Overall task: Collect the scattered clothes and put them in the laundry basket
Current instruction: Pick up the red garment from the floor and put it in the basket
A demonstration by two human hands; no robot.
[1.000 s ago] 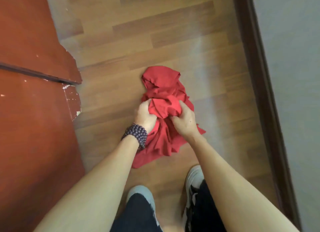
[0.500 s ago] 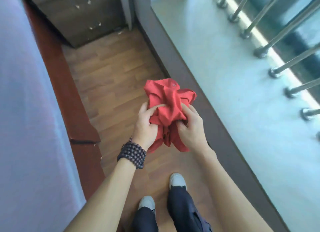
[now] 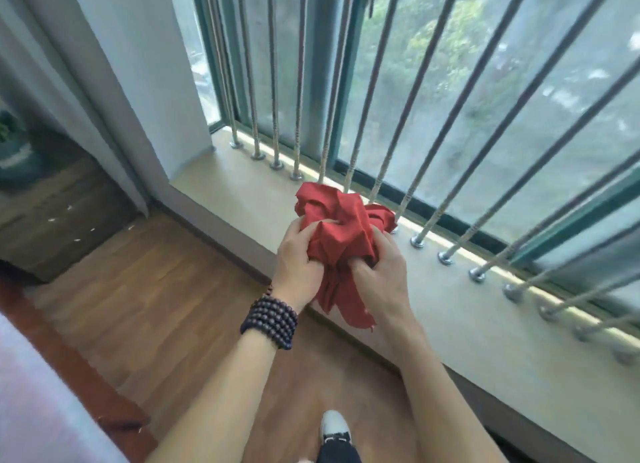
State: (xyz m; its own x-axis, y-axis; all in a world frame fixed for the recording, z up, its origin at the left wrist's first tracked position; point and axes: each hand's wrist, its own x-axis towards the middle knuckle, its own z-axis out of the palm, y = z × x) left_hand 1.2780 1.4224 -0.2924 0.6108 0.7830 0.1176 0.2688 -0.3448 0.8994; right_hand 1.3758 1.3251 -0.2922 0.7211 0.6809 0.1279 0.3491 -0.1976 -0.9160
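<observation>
A crumpled red garment is bunched up in front of me, held well above the wooden floor. My left hand, with a dark bead bracelet on its wrist, grips the garment's left side. My right hand grips its right side, fingers dug into the cloth. A loose end of the fabric hangs down between the two hands. No laundry basket is in view.
A pale window ledge runs along the right, with metal bars rising in front of the glass. A wooden cabinet stands at the far left beside a grey curtain. A red bed frame edge lies lower left. My shoe is below.
The red garment has been lifted off the floor and bunched tighter in both hands. My view has risen from the floor to the window ledge and bars.
</observation>
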